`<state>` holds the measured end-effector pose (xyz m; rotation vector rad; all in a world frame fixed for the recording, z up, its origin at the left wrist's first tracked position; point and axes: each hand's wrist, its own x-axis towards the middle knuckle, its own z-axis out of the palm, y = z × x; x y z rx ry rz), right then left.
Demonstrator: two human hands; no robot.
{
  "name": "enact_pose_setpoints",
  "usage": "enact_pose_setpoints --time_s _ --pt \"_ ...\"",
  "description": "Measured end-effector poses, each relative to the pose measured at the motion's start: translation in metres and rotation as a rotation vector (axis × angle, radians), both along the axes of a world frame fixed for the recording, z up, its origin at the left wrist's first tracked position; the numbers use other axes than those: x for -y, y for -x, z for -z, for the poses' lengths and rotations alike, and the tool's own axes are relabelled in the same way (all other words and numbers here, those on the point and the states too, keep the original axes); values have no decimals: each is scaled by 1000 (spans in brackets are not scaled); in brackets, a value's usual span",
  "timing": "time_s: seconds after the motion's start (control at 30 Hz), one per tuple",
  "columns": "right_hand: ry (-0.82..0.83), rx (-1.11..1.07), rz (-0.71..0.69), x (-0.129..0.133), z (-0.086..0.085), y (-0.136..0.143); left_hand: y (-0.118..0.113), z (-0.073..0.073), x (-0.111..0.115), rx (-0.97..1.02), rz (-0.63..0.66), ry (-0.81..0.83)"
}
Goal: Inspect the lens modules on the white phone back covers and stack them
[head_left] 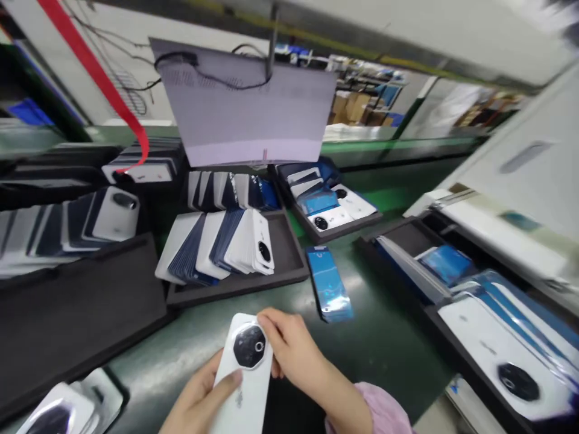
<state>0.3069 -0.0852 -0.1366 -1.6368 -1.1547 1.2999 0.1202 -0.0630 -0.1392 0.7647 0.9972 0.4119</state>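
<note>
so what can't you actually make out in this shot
Head view only:
- White phone back cover: lower end cut off by the frame's bottom edge; left hand covers one side.
- Right hand: fingertips hidden behind the cover.
- Print on the blue film: too small.
- Right tray contents: motion-blurred.

We see a green workbench [384, 343] bearing black trays [289, 253] of white phone backs at centre and right. A blue-filmed piece [329, 283] lies loose just right of centre.

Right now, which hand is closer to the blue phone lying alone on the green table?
Right. The right hand sits just below-left of the blue phone, pinching the white phone; the left hand holds it farther away.
</note>
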Motion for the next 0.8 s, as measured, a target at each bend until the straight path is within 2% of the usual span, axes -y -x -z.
enact_pose_setpoints --time_s 0.1,0.23,0.3,0.4,0.47,0.53,0.57,0.63,0.67,0.7,0.73,0.77,0.8 --pt "-37 24 -27 7 3 -6 -8 1 2 -7 31 -7" --pt "-111 86 -90 14 2 -10 -6 10 2 12 43 -23" --pt "-255 241 -119 16 3 -9 -2 14 1 10 10 -36" --pt "-579 548 -245 15 5 -4 3 16 0 -10 -40 -62" --pt "-688 623 -304 11 7 -2 6 15 0 -16 -49 -85" --pt "-669 584 -225 9 9 -3 8 14 1 -16 -37 -103" --pt "-633 540 -131 9 10 -5 9 13 2 -14 -29 -110" --pt "-591 451 145 12 9 -8 10 11 4 -14 -23 -134" --pt "-616 450 266 15 9 -7 10 11 5 -15 -31 -148" --pt "-685 483 330 18 8 -4 10 11 6 -15 -46 -162" --pt "-783 544 333 22 8 1 10 11 6 -11 -64 -173" --pt "-880 620 245 25 8 8 9 11 6 -2 -84 -179" --pt "-954 674 92 28 8 17 9 10 6 13 -103 -182"
